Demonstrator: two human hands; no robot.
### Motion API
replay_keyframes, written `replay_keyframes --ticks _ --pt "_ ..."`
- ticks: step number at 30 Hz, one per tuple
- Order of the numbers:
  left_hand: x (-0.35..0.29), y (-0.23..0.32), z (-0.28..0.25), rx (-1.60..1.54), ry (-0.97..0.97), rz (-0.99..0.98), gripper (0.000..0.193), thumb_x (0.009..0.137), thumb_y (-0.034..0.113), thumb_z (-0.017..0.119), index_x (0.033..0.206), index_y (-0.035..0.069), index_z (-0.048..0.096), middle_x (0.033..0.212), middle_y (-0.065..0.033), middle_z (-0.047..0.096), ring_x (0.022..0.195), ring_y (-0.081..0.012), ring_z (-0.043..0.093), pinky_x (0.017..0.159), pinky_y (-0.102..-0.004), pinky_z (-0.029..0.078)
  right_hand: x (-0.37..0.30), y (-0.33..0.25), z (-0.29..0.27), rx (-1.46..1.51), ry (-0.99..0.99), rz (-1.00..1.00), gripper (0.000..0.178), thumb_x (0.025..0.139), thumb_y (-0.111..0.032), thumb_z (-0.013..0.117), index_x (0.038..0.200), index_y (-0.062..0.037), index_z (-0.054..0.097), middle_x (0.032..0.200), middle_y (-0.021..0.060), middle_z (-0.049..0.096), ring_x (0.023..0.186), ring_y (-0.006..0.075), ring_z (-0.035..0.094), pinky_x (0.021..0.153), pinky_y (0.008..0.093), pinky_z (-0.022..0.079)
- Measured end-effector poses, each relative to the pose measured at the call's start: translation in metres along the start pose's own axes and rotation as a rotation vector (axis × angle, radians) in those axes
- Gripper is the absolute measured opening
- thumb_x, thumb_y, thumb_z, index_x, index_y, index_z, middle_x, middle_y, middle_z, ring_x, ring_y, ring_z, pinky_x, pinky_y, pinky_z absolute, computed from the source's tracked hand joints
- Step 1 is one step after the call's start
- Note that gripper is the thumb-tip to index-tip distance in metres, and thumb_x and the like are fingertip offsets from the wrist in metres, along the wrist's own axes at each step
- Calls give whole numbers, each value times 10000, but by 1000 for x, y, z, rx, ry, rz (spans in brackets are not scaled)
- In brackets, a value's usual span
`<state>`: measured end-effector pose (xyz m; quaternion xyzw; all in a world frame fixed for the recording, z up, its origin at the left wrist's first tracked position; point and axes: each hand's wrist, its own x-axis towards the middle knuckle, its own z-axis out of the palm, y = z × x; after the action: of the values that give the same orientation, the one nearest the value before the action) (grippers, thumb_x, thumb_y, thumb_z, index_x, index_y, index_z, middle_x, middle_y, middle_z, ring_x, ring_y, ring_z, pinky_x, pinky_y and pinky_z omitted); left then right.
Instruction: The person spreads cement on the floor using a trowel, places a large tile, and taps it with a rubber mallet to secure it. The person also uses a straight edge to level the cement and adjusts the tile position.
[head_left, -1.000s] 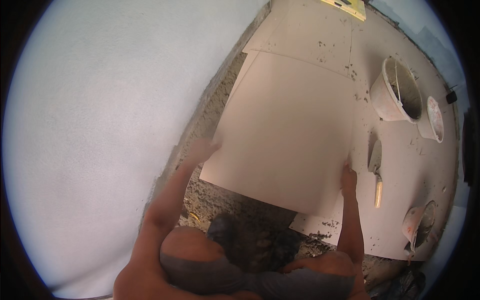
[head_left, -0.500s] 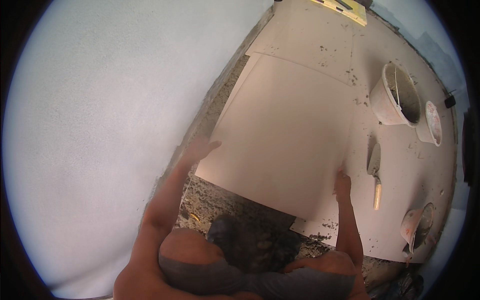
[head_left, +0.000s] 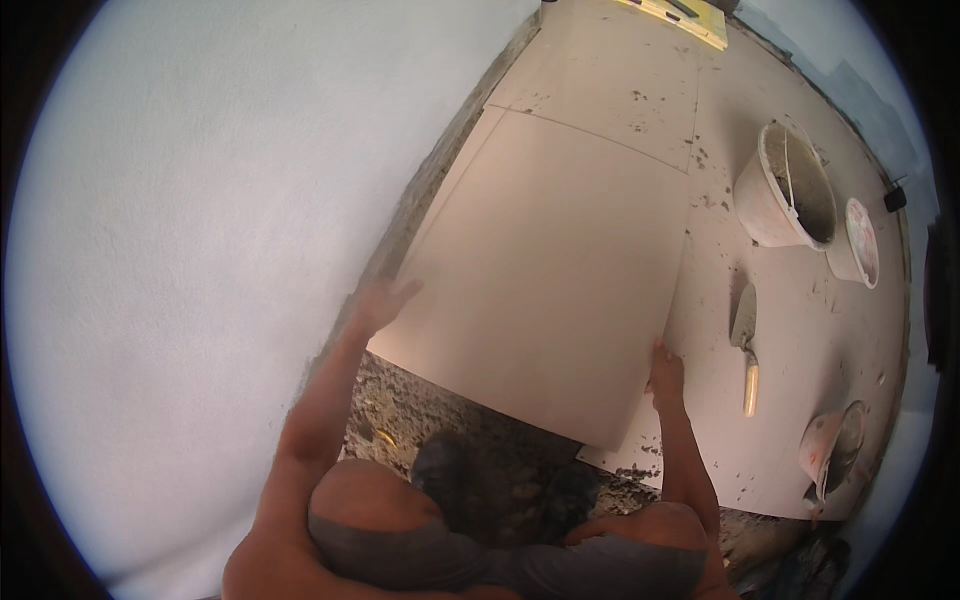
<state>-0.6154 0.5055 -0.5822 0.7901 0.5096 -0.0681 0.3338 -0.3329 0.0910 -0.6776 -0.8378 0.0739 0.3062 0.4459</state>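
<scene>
A large beige floor tile [head_left: 540, 270] lies between my two hands, its near edge over rough grey mortar [head_left: 400, 410]. My left hand [head_left: 380, 303] is at its left edge by the white wall, thumb stretched over the top face and the other fingers mostly hidden. At the right edge, my right hand [head_left: 666, 373] has its fingers curled around the side of the tile. The far edge runs along a thin joint line against another beige tile [head_left: 600, 65]. How high the near end sits above the mortar I cannot tell.
On the tiles to the right stand a large mortar bucket [head_left: 765, 200], a smaller white bucket [head_left: 845, 255] and a tipped bucket [head_left: 818, 445]. A trowel [head_left: 748, 350] with a wooden handle lies nearer me. Something yellow and flat [head_left: 690, 18] is at the far end. Mortar crumbs are scattered about.
The tile has shifted left toward the wall, and both hands have moved left with it. Its far edge now sits closer along the neighbouring tile. The view has also shifted slightly.
</scene>
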Motion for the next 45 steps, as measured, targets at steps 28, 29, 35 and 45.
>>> replay_keyframes --ticks 28,29,35,45 --pt "-47 -174 77 -579 52 -361 392 962 369 613 821 3 628 645 -68 615 459 -126 512 374 -291 360 -16 1 15 52 -115 -4 546 1018 -519 460 753 -50 554 545 21 486 411 142 450 375 297 349" --pt "-44 -171 75 -614 16 -394 392 963 369 614 816 6 630 640 -62 607 451 -121 498 372 -292 357 -15 1 13 59 -122 -10 549 1016 -522 461 760 -46 559 546 22 488 411 142 450 375 297 349" --pt "-65 -117 67 -1106 -18 -625 422 948 401 643 753 29 609 606 -20 518 418 -106 380 373 -283 338 -16 -1 10 41 -100 8 551 1017 -522 456 759 -46 558 541 25 488 408 142 456 371 297 341" --pt "-52 -148 66 -681 98 -631 392 909 461 660 849 87 560 694 -46 509 558 -165 440 497 -328 349 -30 5 26 110 -192 -14 558 1021 -516 445 747 -43 557 536 29 486 409 152 471 369 299 353"
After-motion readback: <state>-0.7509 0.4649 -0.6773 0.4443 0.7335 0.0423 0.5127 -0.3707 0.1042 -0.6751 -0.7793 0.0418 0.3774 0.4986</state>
